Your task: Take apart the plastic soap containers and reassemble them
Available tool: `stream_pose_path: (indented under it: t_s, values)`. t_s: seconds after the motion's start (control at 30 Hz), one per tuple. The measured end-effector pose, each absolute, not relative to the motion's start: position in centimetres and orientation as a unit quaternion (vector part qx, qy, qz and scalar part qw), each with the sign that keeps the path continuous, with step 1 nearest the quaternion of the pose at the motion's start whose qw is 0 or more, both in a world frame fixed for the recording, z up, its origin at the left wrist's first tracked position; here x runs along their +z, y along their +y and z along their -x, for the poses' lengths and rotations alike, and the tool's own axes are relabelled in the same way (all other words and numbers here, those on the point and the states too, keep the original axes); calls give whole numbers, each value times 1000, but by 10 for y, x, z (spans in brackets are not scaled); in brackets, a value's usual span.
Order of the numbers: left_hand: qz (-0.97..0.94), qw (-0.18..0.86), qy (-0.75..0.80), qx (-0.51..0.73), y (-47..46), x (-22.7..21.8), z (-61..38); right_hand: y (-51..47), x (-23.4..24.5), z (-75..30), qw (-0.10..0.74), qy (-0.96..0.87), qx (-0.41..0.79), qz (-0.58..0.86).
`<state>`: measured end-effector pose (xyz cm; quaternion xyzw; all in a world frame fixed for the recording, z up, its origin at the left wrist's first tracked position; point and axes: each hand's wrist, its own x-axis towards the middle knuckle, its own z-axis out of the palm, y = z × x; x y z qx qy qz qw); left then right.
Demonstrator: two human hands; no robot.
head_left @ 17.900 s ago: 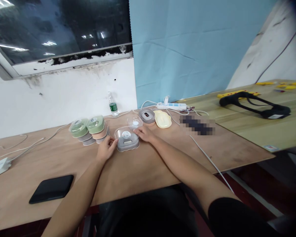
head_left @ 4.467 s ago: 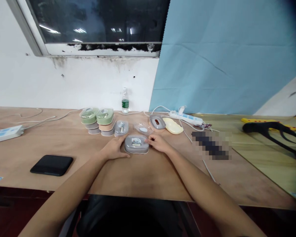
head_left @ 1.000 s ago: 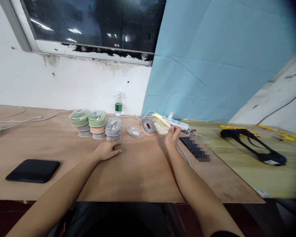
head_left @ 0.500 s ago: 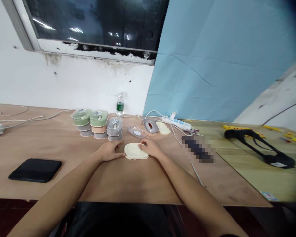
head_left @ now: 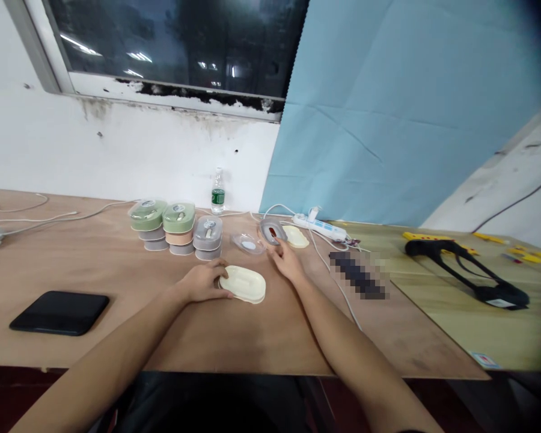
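Observation:
My left hand [head_left: 205,281] pinches the left end of a cream oval plastic tray [head_left: 244,284] with a raised rim, its thumb at the near edge. The tray is slightly turned over the table. My right hand [head_left: 285,260] is off the tray, fingers stretched and apart, at the near edge of a grey oval container [head_left: 270,228] with a brown spot in its top. Whether the fingertips touch it I cannot tell. Left of it lies a clear plastic lid [head_left: 247,243] with a white oval. Behind it to the right rests another cream piece [head_left: 296,236].
Stacked oval boxes, green-topped [head_left: 179,218] and grey-topped [head_left: 208,233], stand at the back left. A water bottle [head_left: 218,193] is by the wall. A white power strip [head_left: 320,226] with cables lies back right, a black phone-like slab [head_left: 59,313] front left, a black strap frame [head_left: 469,270] far right.
My right hand has let go of the cream tray and moved forward to the grey container. My left hand has closed on the tray, which has shifted slightly and turned.

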<state>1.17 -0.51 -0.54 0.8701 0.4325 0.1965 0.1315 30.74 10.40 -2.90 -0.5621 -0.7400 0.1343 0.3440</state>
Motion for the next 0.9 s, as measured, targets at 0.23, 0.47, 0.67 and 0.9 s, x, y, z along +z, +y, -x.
stream_pose_path:
  t_s: [0.23, 0.47, 0.67, 0.9]
  values:
    - [-864, 120, 451, 190, -3, -4, -7, 116, -37, -313, 328, -724, 135, 592]
    - [-863, 129, 450, 189, -2, -3, -5, 117, -36, -311, 477, -641, 127, 588]
    - [-858, 141, 452, 200, -2, 0, -4, 93, -16, -295, 556, -606, 126, 556]
    - [-832, 139, 490, 222, -4, 3, -2, 66, -15, -279, 490, -757, 149, 406]
